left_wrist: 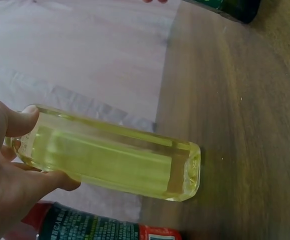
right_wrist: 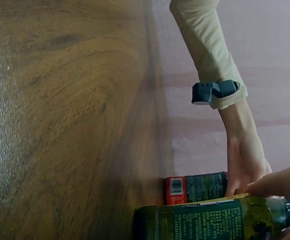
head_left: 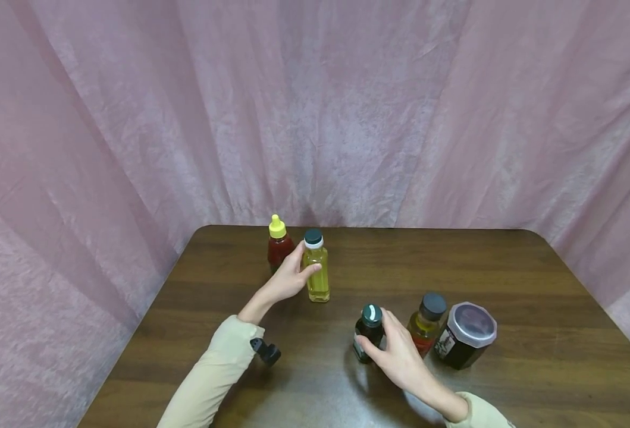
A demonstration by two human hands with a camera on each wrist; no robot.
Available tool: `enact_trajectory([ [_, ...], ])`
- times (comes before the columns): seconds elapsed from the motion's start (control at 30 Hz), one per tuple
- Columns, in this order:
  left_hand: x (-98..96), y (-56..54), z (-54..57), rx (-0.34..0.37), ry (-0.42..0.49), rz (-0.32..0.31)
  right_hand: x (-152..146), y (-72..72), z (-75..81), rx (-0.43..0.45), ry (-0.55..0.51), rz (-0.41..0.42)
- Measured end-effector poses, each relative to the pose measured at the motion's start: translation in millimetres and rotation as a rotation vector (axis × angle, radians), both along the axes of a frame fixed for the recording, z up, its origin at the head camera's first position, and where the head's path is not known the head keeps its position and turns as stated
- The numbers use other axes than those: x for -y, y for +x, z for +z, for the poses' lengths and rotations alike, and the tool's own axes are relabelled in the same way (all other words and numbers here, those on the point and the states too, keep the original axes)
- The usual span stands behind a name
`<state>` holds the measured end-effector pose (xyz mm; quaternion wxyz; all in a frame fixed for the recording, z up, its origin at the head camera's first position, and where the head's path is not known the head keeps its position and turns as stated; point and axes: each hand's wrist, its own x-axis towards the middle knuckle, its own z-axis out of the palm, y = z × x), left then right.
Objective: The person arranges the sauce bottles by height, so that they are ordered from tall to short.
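Observation:
My left hand grips a clear bottle of yellow liquid with a dark cap and white collar near its neck, thumb and fingers on either side. The bottle is upright, its base at or close over the tabletop. Just left of it, partly behind my hand, stands a red squeeze bottle with a yellow nozzle cap; its printed label shows in the left wrist view. Nearer the front, my right hand holds a dark green bottle with a green cap, thumb and fingers around its upper part.
Right of my right hand stand a dark-capped bottle of amber liquid with a red label and a wide dark jar with a translucent lid. The brown wooden table ends at a pink curtain behind.

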<state>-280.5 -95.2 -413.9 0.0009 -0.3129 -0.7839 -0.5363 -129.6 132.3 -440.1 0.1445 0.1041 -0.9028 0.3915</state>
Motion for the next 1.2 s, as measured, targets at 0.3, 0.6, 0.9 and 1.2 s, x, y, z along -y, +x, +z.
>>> enact_trajectory([
  [0.3, -4.2, -8.6, -2.4, 0.041, -0.019, 0.014, 1, 0.7, -1.4, 0.026, -0.012, 0.005],
  [0.6, -7.8, -9.9, 4.9, 0.045, -0.059, -0.001, 0, 0.2, -2.0, -0.009, -0.006, 0.004],
  [0.9, -8.4, -8.9, 4.5, -0.050, -0.209, 0.091, 0, 1.8, -0.2, -0.004, 0.006, 0.001],
  [1.2, -2.2, 10.1, 23.9, -0.050, -0.291, 0.183, -1, 0.4, -0.3, -0.029, 0.004, 0.008],
])
